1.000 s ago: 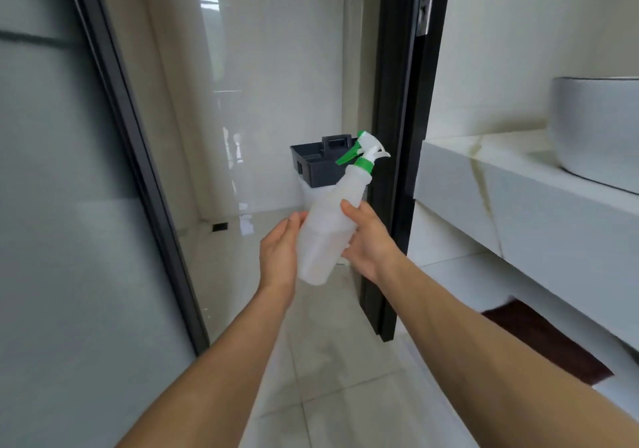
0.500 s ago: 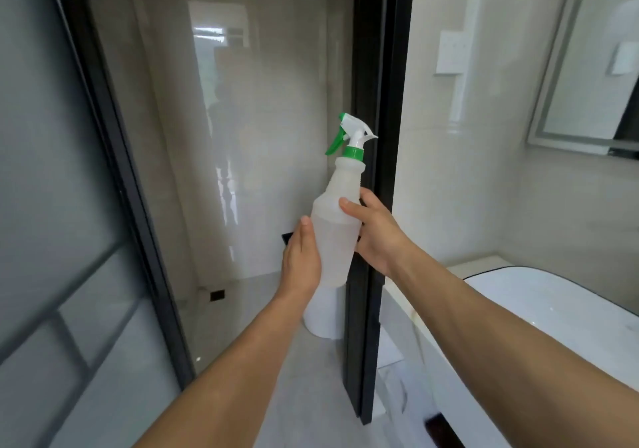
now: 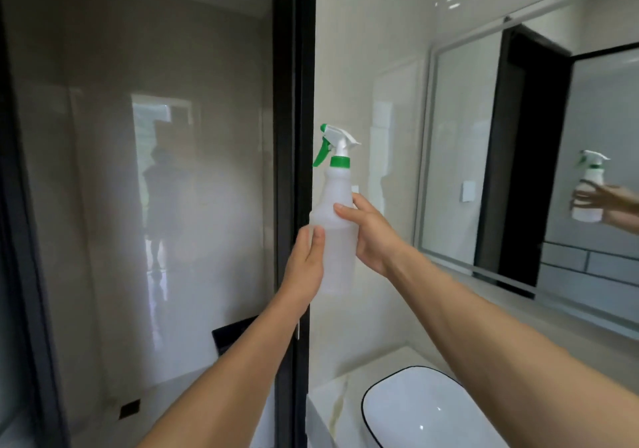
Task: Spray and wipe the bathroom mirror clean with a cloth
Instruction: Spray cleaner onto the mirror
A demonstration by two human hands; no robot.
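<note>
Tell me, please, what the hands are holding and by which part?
Both hands hold the spray bottle by its body: left hand low, right hand higher.

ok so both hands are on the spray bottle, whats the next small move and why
Probably slide the right hand up to the green trigger and turn the spray bottle toward the mirror. Both hands hold the body, the left hand lower down, no finger is on the trigger, and the mirror lies off to the right.
</note>
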